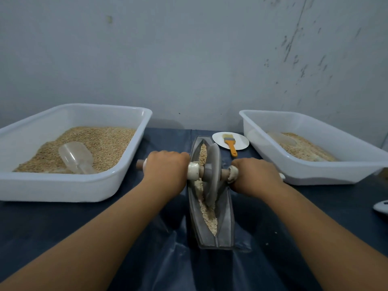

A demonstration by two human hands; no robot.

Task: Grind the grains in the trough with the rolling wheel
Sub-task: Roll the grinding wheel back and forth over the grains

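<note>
Both fists are wrapped round the wooden axle point(225, 172): the left hand point(165, 168) and the right hand point(255, 176), with the rolling wheel point(213, 173) upright between them in the trough point(226, 217), grains point(206, 217) under it. Below lies a dark blue cloth point(147, 238), a pale scuffed wall point(189, 59) beyond. 2 white tubs flank the hands, left tub point(63, 190) and right tub point(315, 177); a brush point(230, 143) lies on a plate point(241, 144) past the right hand.

Dim, cool, even light with soft shadows; wide-angle bending at the edges, and perhaps slight softness throughout
</note>
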